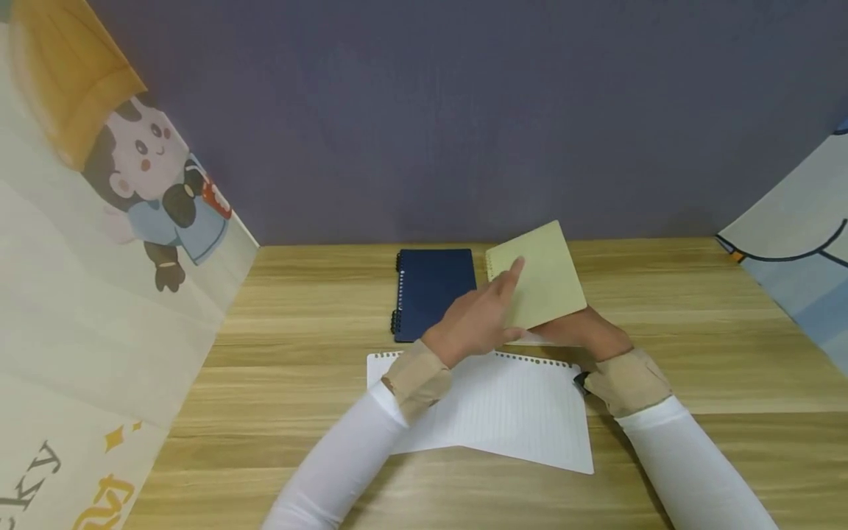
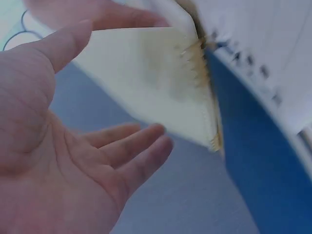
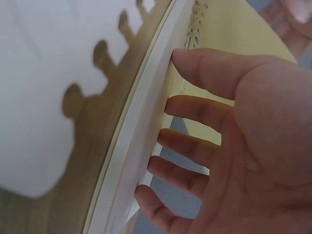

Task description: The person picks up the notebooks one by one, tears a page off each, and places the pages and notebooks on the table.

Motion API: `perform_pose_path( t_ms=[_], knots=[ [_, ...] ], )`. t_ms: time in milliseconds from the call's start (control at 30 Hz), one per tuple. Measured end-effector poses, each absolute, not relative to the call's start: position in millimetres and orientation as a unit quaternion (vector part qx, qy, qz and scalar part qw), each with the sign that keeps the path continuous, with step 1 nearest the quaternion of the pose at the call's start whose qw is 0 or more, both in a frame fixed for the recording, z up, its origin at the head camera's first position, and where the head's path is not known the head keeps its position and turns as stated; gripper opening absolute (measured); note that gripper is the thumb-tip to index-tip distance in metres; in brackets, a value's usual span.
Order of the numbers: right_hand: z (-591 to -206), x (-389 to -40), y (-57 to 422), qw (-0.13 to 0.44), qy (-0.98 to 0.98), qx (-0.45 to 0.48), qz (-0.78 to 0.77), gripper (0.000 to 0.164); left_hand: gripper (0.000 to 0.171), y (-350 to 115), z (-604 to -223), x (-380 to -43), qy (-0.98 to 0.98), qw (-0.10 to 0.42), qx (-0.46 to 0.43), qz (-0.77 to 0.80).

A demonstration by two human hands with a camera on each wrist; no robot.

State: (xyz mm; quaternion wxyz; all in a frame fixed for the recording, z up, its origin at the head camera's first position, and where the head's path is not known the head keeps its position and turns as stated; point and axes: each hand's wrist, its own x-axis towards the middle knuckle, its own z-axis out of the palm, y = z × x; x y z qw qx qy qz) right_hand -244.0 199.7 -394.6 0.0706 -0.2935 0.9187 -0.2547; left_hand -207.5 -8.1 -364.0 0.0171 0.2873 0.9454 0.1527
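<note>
A cream-covered spiral notebook (image 1: 543, 276) has its cover raised at a slant, white pages showing at the lower edge. My left hand (image 1: 473, 316) reaches over the cover in the head view, index finger extended along it. In the left wrist view the left hand (image 2: 97, 151) is spread, with the cream cover (image 2: 141, 68) beyond its fingers. My right hand (image 1: 586, 331) is partly hidden beneath the cover. Seen from the right wrist, the right hand (image 3: 234, 131) lays its fairly straight fingers and thumb tip against the white page block (image 3: 131, 141).
A dark blue ring notebook (image 1: 437, 287) lies left of the cream one. White lined, hole-punched paper (image 1: 517, 412) is spread in front, under the forearms. A grey wall (image 1: 424, 125) rises behind the wooden table (image 1: 278, 368), with a cartoon-printed panel (image 1: 132, 324) at left.
</note>
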Motion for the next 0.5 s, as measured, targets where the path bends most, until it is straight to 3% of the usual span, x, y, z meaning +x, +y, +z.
perform_pose_path(
  t_ms=[167, 300, 500],
  knots=[
    [-395.3, -243.8, 200.0, 0.073, 0.924, -0.298, -0.229, 0.029, 0.086, -4.7, -378.1, -208.5, 0.947, 0.057, 0.300, 0.099],
    [-396.2, -246.1, 202.6, 0.086, 0.919, -0.299, -0.244, 0.028, 0.075, -6.2, -384.1, -209.8, 0.947, 0.072, 0.308, 0.060],
    [-388.2, -248.5, 220.1, 0.199, 0.890, -0.259, -0.316, 0.026, 0.072, -10.0, -384.2, -211.5, 0.946, 0.093, 0.306, 0.048]
  ],
)
